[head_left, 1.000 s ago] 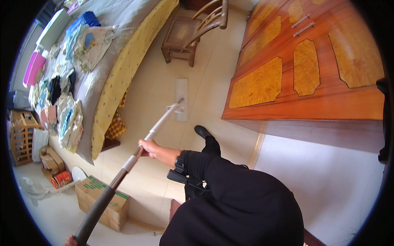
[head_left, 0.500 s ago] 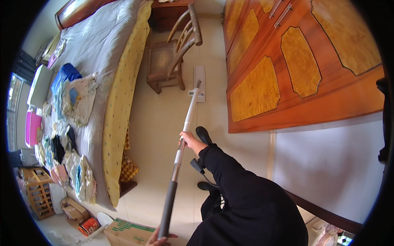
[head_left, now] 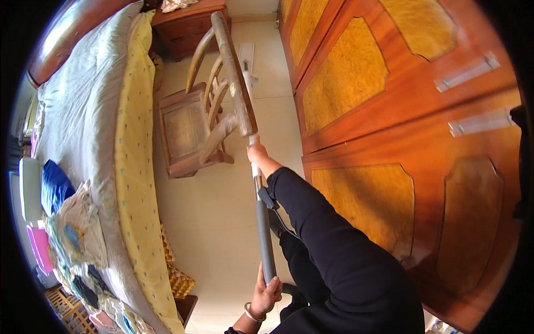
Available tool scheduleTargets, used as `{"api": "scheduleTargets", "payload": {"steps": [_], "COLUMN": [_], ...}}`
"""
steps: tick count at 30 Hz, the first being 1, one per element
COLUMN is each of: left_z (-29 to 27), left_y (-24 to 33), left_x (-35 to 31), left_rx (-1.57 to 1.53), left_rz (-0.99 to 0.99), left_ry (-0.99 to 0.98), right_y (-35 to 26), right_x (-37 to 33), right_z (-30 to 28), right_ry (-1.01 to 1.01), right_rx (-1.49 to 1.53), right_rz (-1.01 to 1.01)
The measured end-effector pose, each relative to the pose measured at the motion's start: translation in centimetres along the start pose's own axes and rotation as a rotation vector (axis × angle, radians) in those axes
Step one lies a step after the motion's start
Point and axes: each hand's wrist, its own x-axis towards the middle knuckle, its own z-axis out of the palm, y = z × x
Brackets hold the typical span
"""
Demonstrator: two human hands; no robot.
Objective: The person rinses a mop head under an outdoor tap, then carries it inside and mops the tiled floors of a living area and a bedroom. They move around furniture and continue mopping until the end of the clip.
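long mop (head_left: 257, 185), grey grip (head_left: 264, 239), pale flat head (head_left: 247, 52) on floor (head_left: 214, 239)

A black long-sleeved top (head_left: 339, 239), dark trousers (head_left: 300, 261), pale left-wrist bangle (head_left: 252, 315) and small black box (head_left: 268, 197) with thin cable (head_left: 285, 224) were noted.

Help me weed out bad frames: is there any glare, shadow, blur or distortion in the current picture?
Head view: white glare on the headboard; head view: dark shadow across a wardrobe panel; head view: upper wardrobe handle looks smeared; head view: the bed's yellow skirt bows toward the black rim; head view: left hand and right hand on the mop look fairly clear.
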Motion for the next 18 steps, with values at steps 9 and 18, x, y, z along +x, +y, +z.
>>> {"api": "scheduleTargets", "payload": {"steps": [9,18], "left_z": [1.6,-4.4], "left_y": [10.5,9.3], "left_x": [18.4,8.5], "left_rx": [0.2,1.004], "left_rz": [0.054,0.182], "left_ry": [0.013,0.251], "right_y": [-6.9,-4.6], "right_x": [17.9,8.4], "right_z": [-6.8,-3.0], "right_ry": [0.029,-0.088], "right_rx": [0.271,-0.101], "right_rz": [-0.017,0.002]}}
